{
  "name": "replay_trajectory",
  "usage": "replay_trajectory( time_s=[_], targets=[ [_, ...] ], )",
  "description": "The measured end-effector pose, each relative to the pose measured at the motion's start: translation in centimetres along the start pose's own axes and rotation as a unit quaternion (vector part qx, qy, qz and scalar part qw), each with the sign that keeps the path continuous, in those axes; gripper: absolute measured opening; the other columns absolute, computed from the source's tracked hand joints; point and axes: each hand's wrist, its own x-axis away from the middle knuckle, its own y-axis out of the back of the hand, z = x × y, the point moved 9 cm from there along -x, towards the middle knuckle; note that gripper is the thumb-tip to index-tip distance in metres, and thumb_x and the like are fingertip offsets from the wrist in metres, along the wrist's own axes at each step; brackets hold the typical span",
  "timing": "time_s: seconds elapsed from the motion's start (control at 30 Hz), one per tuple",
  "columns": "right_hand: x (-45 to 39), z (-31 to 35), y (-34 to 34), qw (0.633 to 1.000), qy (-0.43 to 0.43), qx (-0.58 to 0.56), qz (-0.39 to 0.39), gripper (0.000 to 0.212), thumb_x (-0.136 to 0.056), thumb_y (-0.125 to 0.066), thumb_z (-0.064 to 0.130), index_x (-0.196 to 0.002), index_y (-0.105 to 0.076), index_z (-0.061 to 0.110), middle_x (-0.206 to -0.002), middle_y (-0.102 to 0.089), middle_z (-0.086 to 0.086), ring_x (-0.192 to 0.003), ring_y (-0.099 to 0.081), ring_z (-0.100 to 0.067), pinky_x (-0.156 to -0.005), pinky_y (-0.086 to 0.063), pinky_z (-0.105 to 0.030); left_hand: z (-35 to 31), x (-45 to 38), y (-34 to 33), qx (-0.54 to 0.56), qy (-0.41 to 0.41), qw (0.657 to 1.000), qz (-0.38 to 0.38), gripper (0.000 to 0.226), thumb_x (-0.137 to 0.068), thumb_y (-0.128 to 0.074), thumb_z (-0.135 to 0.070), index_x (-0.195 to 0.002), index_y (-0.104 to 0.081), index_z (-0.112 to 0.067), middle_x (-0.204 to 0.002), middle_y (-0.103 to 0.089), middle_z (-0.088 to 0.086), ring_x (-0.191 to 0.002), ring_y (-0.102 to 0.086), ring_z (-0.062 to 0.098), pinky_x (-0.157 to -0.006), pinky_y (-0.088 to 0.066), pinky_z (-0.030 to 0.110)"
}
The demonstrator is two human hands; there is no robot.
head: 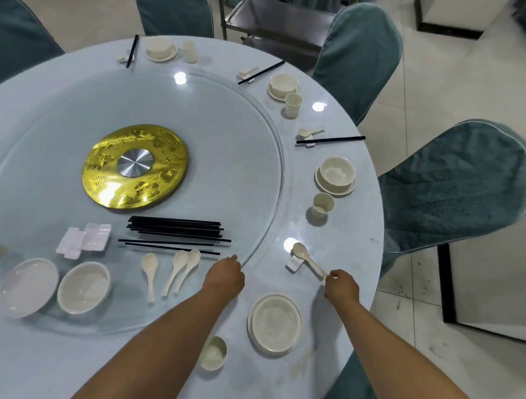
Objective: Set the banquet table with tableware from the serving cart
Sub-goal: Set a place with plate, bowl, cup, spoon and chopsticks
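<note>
a small cup [214, 352] and a bowl on a plate [275, 324] sit nearest on the bench [338, 232]. the right grip [341, 285] pinches the handle end of a spoon [306, 257] lying across a white rest [295, 264]. the left grip [226, 276] lies on the glass turntable's edge [262, 250], fingers hidden, can't tell its state. beyond lie 3 spoons [174, 269] and black chopsticks [176, 230]

Your two forearms come into view bare from the bottom edge up to the wrists, with no sleeve, cuff, watch, band or glove on either. Your left hand [225, 278] and your right hand [341, 287] are bare too, with no rings showing on the fingers you can see.
</note>
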Motion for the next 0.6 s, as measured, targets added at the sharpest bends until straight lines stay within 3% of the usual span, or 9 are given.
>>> replay_trajectory(
  time_s=[0.07, 0.13, 0.23, 0.3, 0.4, 0.5, 0.6],
  targets=[
    [0.9, 1.4, 0.2, 0.998, 0.036, 0.050, -0.019, 0.024, -0.096, -0.044, 0.020, -0.098, -0.066, 0.010, -0.095, -0.069, -0.012, -0.073, -0.060, -0.023, -0.061, -0.046, -0.028, 0.9, 0.7, 0.1, 0.007, 0.002, 1.000, 0.005, 0.044, -0.095, -0.044, -0.021, -0.138, -0.048, -0.013, -0.128, -0.060, 0.010, -0.114, -0.059, 0.028, -0.088, -0.046, 0.033],
    [1.7, 3.0, -0.3, 0.995, 0.066, 0.076, -0.022, 0.028, -0.095, -0.046, 0.021, -0.085, -0.065, 0.004, -0.083, -0.067, -0.012, -0.062, -0.053, -0.020, -0.056, -0.041, -0.028, 1.7, 1.2, 0.2, 0.006, 0.003, 1.000, 0.007, 0.042, -0.096, -0.044, -0.023, -0.137, -0.049, -0.014, -0.126, -0.061, 0.009, -0.113, -0.060, 0.027, -0.087, -0.046, 0.032],
    [3.6, 6.3, -2.3, 0.987, 0.126, 0.098, 0.000, 0.033, -0.097, -0.047, 0.024, -0.083, -0.065, -0.001, -0.082, -0.069, -0.013, -0.071, -0.060, -0.026, -0.062, -0.045, -0.031, 3.2, 2.6, 0.6, 0.027, 0.004, 0.999, 0.016, 0.037, -0.097, -0.043, -0.023, -0.131, -0.053, -0.013, -0.125, -0.061, 0.010, -0.114, -0.059, 0.028, -0.091, -0.047, 0.033],
    [5.0, 8.3, -4.1, 0.981, 0.156, 0.111, 0.011, 0.032, -0.096, -0.047, 0.021, -0.078, -0.064, 0.001, -0.082, -0.068, -0.012, -0.074, -0.060, -0.026, -0.064, -0.044, -0.030, 4.3, 3.6, 0.6, 0.038, -0.002, 0.999, 0.030, 0.029, -0.098, -0.042, -0.020, -0.116, -0.061, -0.008, -0.117, -0.064, 0.012, -0.109, -0.061, 0.028, -0.088, -0.048, 0.033],
    [7.6, 11.7, -8.5, 0.969, 0.201, 0.139, 0.042, 0.029, -0.092, -0.047, 0.014, -0.065, -0.054, 0.006, -0.074, -0.065, -0.012, -0.069, -0.057, -0.025, -0.058, -0.038, -0.027, 8.0, 5.1, 1.1, 0.074, 0.019, 0.997, 0.025, 0.028, -0.098, -0.040, -0.016, -0.102, -0.064, -0.002, -0.111, -0.066, 0.014, -0.106, -0.060, 0.026, -0.086, -0.047, 0.032],
    [10.7, 15.0, -13.1, 0.939, 0.265, 0.209, 0.065, 0.032, -0.091, -0.046, 0.014, -0.059, -0.042, 0.016, -0.059, -0.048, 0.002, -0.060, -0.046, -0.018, -0.048, -0.027, -0.020, 12.0, 6.3, 1.8, 0.109, 0.061, 0.992, 0.010, 0.028, -0.097, -0.040, -0.015, -0.105, -0.064, -0.002, -0.116, -0.063, 0.013, -0.109, -0.058, 0.027, -0.090, -0.047, 0.032],
    [14.1, 17.3, -18.7, 0.909, 0.320, 0.240, 0.117, 0.025, -0.091, -0.049, 0.016, -0.067, -0.055, 0.020, -0.067, -0.056, 0.003, -0.068, -0.054, -0.019, -0.056, -0.041, -0.023, 16.2, 7.6, 1.8, 0.118, 0.089, 0.989, 0.015, 0.029, -0.097, -0.041, -0.015, -0.111, -0.063, -0.003, -0.121, -0.062, 0.013, -0.114, -0.057, 0.027, -0.090, -0.044, 0.030]
  ],
)
